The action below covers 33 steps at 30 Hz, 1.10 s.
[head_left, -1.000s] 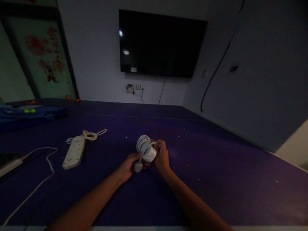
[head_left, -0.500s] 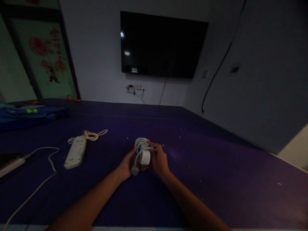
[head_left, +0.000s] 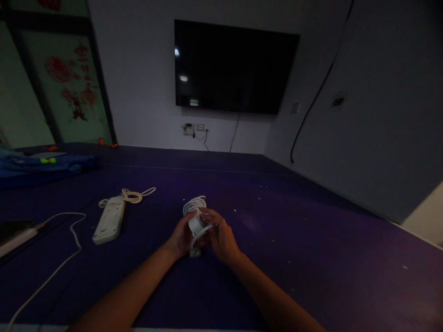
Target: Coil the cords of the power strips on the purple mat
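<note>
A bundled white power cord (head_left: 195, 225) is held between my two hands above the purple floor. Its looped cable (head_left: 194, 204) sticks out past my fingers on the far side, and a grey plug (head_left: 195, 252) hangs on the near side. My left hand (head_left: 180, 236) is closed around the left of a white block in the bundle. From the right, my right hand (head_left: 223, 236) grips the bundle, its fingers at a bent stretch of thick cable. The undersides of both hands and part of the bundle are hidden.
A white power strip (head_left: 110, 220) with a knotted cable (head_left: 133, 197) lies to the left. Further left, a thin white cord (head_left: 69, 258) runs from a white device (head_left: 17, 240). Blue cloth (head_left: 51, 168) is heaped behind. A television (head_left: 235, 67) hangs on the far wall.
My hands have turned the bundle: its loops now point away to the left, and the white block has shifted left. The grey plug now hangs just below the block. Both hands keep their grip.
</note>
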### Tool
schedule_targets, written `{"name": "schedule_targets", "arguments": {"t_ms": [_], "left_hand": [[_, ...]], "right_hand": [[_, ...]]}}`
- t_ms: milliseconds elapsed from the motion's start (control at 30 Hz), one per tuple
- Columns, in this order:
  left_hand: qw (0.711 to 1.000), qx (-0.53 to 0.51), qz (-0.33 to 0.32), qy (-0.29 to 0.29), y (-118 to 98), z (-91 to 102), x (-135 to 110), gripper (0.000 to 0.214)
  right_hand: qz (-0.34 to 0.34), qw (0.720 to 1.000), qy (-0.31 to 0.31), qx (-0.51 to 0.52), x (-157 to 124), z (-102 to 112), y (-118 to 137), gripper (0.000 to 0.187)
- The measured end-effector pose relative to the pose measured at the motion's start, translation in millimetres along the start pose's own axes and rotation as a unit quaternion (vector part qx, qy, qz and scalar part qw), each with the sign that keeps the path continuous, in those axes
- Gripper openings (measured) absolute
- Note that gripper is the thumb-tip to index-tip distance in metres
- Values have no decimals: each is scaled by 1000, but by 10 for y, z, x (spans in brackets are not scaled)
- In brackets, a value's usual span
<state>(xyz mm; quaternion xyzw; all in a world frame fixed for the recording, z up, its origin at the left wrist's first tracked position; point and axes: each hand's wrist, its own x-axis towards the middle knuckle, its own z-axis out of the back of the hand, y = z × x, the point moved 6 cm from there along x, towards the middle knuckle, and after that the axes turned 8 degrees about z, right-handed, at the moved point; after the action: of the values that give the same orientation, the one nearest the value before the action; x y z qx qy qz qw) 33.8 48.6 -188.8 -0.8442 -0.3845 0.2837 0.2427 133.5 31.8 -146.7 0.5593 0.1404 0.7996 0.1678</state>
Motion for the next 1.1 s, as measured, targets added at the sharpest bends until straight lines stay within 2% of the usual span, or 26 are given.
{"name": "schedule_targets", "arguments": {"t_ms": [67, 133, 233, 300, 467, 567, 767, 867, 1100], "left_hand": [[999, -23, -12, -26, -19, 55, 2, 35], [998, -30, -24, -47, -36, 105, 0, 32], [997, -18, -57, -49, -90, 135, -19, 29], [997, 1, -73, -35, -126, 125, -36, 27], [993, 68, -82, 43, -139, 45, -58, 31], [986, 120, -75, 87, -95, 23, -48, 33], [975, 196, -9, 106, 59, 11, -53, 36], [964, 255, -16, 74, 69, -28, -92, 41], [929, 342, -124, -67, -87, -21, -91, 37]], "right_hand": [[-21, 998, -52, -11, -13, 66, -80, 18], [-60, 988, -143, -22, -36, 191, -193, 16], [-128, 955, -268, -15, -86, 370, -359, 19], [-171, 934, -312, 5, -109, 442, -448, 22], [-251, 900, -348, 79, -139, 530, -597, 26], [-275, 884, -370, 81, -149, 612, -652, 28], [-274, 864, -419, 50, -143, 848, -738, 31], [-270, 856, -438, 50, -161, 966, -793, 30], [-285, 842, -455, 61, -259, 1157, -947, 29]]}}
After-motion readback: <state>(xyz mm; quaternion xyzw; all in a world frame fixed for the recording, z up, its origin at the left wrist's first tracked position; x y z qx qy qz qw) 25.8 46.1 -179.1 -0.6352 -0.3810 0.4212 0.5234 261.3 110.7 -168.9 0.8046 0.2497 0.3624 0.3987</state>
